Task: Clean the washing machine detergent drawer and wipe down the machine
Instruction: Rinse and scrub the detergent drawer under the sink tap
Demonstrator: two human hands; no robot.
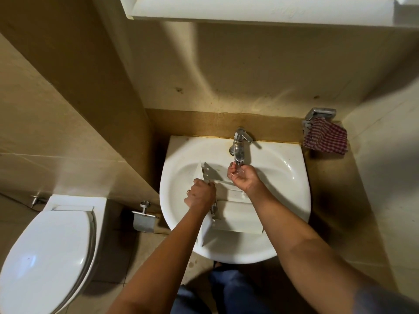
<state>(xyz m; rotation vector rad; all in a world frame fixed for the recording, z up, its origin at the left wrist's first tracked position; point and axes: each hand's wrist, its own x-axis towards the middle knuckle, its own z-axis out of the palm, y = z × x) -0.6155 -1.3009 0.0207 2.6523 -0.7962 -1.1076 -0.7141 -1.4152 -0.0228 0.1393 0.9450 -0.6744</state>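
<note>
A white detergent drawer [235, 217] lies across the white sink [283, 177], its long front panel on the left side. My left hand [200, 194] grips the drawer's left edge near the middle. My right hand [242, 176] is cupped palm-up under the spout of the chrome tap [239, 143], with water pooling in the palm. It holds nothing solid.
A red-and-white checked cloth [326, 139] hangs from a chrome holder on the wall right of the sink. A white toilet [49, 252] with its lid down stands at the left, and a paper holder [144, 219] sits between toilet and sink. A white cabinet [260, 7] hangs overhead.
</note>
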